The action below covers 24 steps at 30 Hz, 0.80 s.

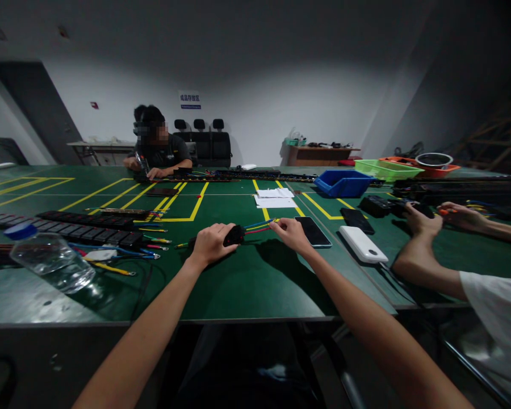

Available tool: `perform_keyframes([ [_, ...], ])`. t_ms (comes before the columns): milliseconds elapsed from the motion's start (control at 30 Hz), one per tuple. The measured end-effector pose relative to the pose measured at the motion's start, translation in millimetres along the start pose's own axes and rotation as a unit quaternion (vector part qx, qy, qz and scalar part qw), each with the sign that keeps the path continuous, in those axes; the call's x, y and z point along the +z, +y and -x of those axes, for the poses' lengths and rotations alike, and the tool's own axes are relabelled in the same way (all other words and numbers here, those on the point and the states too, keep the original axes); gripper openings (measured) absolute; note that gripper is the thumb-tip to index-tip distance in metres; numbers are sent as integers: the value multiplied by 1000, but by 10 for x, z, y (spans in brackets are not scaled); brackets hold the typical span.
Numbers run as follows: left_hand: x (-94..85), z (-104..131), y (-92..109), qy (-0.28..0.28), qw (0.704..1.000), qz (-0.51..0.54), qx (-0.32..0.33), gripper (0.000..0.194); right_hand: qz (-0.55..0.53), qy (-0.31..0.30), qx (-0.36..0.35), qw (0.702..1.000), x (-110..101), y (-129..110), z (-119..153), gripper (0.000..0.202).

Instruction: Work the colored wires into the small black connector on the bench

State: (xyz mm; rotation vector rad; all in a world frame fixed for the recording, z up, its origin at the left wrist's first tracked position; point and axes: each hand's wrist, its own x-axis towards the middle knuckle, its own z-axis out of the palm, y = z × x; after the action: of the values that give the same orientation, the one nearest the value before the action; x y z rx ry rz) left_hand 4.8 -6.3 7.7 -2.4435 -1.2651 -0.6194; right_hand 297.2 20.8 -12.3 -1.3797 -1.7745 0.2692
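Observation:
A small black block (237, 234) with coloured leads lies under my left hand (213, 244), whose fingers wrap over it on the green table. Blue, yellow and red wires (258, 228) run from its right end. My right hand (290, 233) pinches the far ends of these wires between thumb and fingers. Just right of that hand a dark smartphone (312, 232) lies flat. Left of my left hand, black strips of modules (97, 234) lie in rows with coloured leads (153, 245) ending in metal lugs.
A clear water bottle (53, 261) lies tilted at left. White papers (275, 197), a blue bin (343, 183) and a white power bank (363, 244) with a cable are on the table. A co-worker's hands (423, 218) work at right; another person (157, 145) sits across.

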Motion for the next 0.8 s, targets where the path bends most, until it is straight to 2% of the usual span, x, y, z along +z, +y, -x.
perform_keyframes([
  [233,-12,3,12,9,1000,2,9,55,35,2,6,999,16,27,-11,48],
  [467,2,8,0,33,999,8,4,54,16,-5,56,998,2,34,0,48],
  [633,4,14,-1,32,999,23,0,53,-76,7,20,997,29,35,-1,47],
  [800,0,10,8,19,1000,24,-7,56,-61,49,-22,997,26,40,2,45],
])
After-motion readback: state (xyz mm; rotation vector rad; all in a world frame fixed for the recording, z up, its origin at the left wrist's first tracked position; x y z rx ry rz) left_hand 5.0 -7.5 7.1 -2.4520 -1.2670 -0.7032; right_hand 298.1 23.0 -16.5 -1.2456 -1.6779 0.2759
